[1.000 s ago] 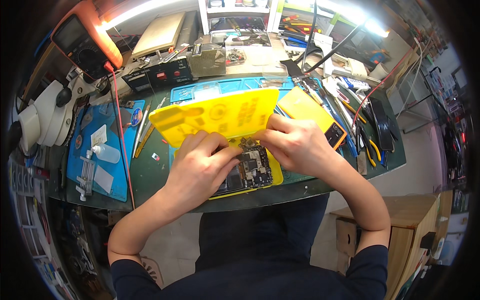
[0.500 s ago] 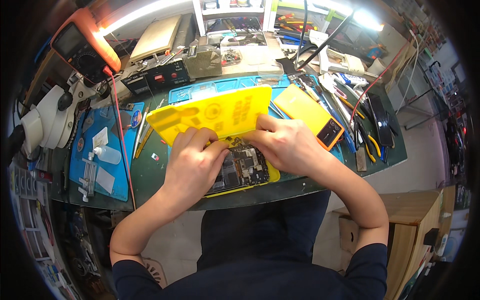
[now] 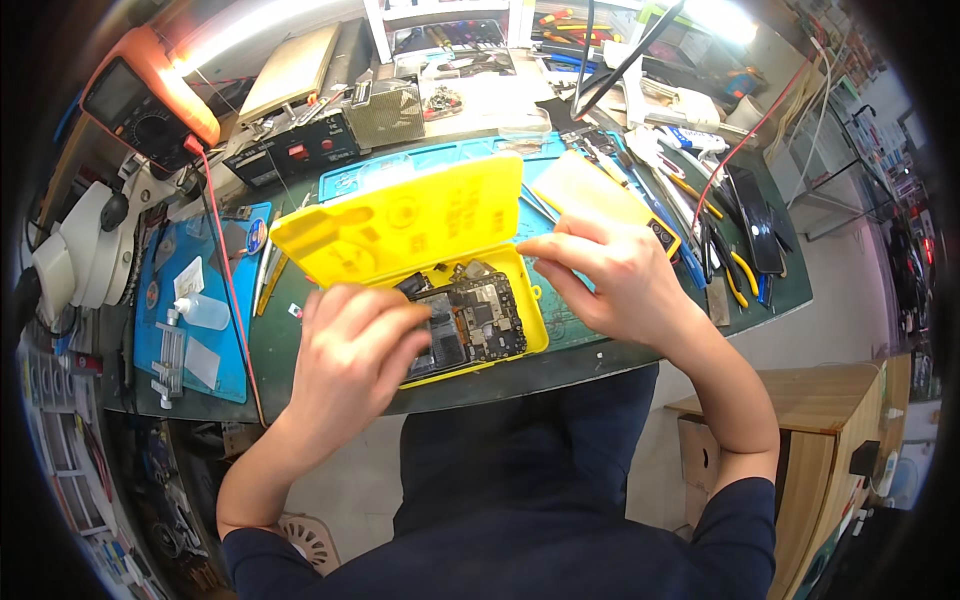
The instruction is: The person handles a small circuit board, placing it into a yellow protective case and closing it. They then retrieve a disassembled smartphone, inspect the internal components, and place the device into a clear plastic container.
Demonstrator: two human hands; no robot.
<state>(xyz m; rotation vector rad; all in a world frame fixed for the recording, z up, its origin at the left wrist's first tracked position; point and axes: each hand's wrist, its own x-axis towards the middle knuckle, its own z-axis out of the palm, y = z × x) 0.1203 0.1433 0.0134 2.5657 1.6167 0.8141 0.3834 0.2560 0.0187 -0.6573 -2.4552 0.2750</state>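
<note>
Resting between hands: yellow case (image 3: 420, 225); left hand (image 3: 355, 350) inside, right hand (image 3: 615, 275) pinching rim.

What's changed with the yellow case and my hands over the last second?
The yellow case's lid has swung further up and open, showing more of the circuit board. The right hand has shifted to the case's right edge. The left hand stays on the case's front.

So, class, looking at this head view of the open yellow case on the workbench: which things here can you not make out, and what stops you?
- Left part of the circuit boards in the yellow case: covered by the left hand.
- What the right hand pinches, if anything: hidden by its own fingers.
- Multimeter screen: too small, bent near the rim.
- Tools at far right: small and warped.
</note>
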